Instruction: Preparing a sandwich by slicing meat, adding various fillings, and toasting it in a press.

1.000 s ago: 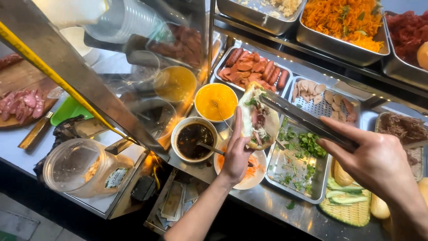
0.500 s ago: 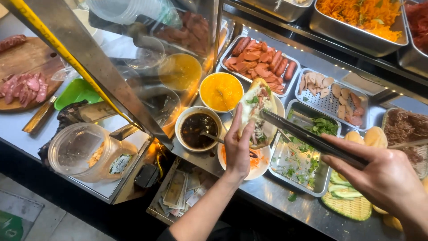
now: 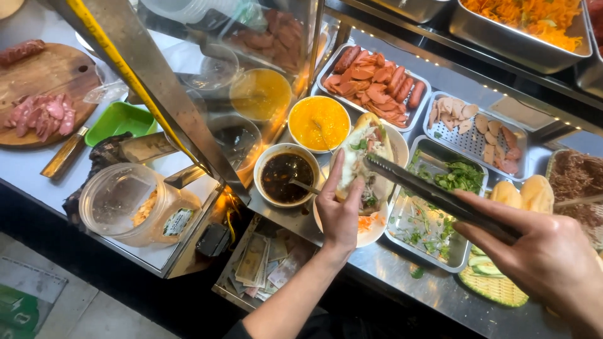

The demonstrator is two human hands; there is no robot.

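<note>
Holding filled sandwich [image 3: 367, 164], left hand [image 3: 340, 210]; right hand [image 3: 548, 257] gripping tongs [image 3: 440, 196]; bowl [image 3: 284, 175] holds dark sauce.

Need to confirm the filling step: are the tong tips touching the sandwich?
Touching. The head view shows the tips of the tongs in the right hand resting on the filling of the sandwich that the left hand holds.

Dull dark metal tongs [image 3: 433, 191] over a crusty, rough bread roll [image 3: 367, 160]. Beside the roll, a glossy ceramic bowl [image 3: 286, 176]. Brushed steel bench [image 3: 402, 282], shiny metal trays [image 3: 433, 213].
</note>
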